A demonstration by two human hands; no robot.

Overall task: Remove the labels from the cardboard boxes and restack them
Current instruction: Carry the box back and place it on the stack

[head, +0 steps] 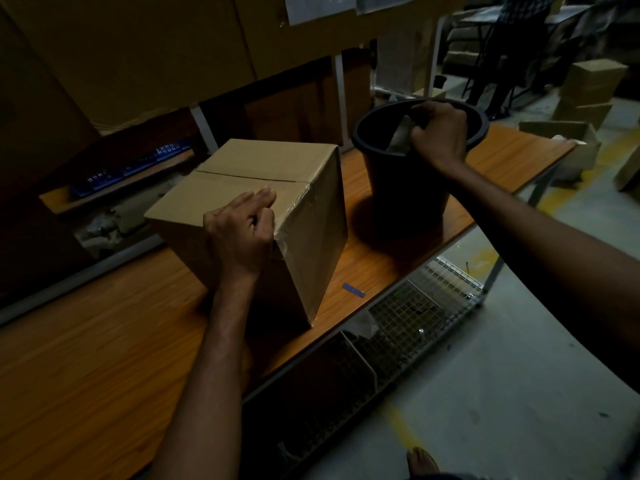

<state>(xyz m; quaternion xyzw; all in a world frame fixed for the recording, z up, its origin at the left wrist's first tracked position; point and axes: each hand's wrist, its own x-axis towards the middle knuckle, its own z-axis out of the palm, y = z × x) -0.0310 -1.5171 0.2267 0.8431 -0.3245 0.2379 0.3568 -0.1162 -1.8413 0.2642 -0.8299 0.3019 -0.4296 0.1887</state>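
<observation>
A taped cardboard box (311,216) stands on the wooden table (86,358), turned with one corner toward me. My left hand (240,233) rests on its near top edge with the fingers curled over the corner. To the right stands a black bucket (398,181). My right hand (438,133) is over the bucket's mouth and pinches a pale crumpled label strip (401,133) that hangs inside the rim.
A small blue object (353,290) lies on the table near its front edge. Wire racks (415,317) sit under the table. Large cartons (138,46) stand behind it. More boxes (588,88) and a person's legs are at the far right on the floor.
</observation>
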